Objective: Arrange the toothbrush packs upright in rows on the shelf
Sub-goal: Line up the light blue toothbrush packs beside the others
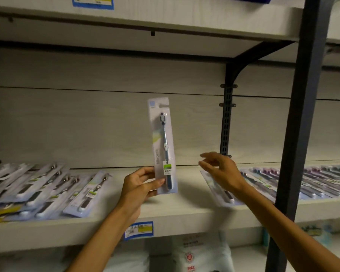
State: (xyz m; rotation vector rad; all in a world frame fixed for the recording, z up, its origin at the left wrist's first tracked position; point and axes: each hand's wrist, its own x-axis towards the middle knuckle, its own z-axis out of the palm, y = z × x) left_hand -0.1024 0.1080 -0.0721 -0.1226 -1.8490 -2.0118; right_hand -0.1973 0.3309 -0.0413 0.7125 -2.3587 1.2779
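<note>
1. At the left of the shelf (98, 222), a fanned group of toothbrush packs (47, 191) is seen lying flat and overlapping, none of them upright.
2. Just right of that group, one toothbrush pack (162, 144) is held nearly vertical, brush head up, by the left hand (139, 185); its fingers (156, 182) are clenched around the lower end of the card, thumb at the front. The pack's bottom edge appears to be at or just above the shelf surface; contact cannot be confirmed.
3. A bare stretch of shelf lies behind and beside the held pack, in front of the back panel (86, 124).
4. Further right, the right hand (220, 169) hovers with fingers released and spread, grasping nothing, above another flat pack (218, 190).
5. At the far right, past the dark upright post (300, 114), more flat packs (322, 181) are laid in a row.
6. For the step in hand, the held pack is best set squarely on its bottom edge and leaned against the back panel, so that it does not slide forward.
7. The free hand would likely be best used to steady the top before the lower grip is let go.
</note>
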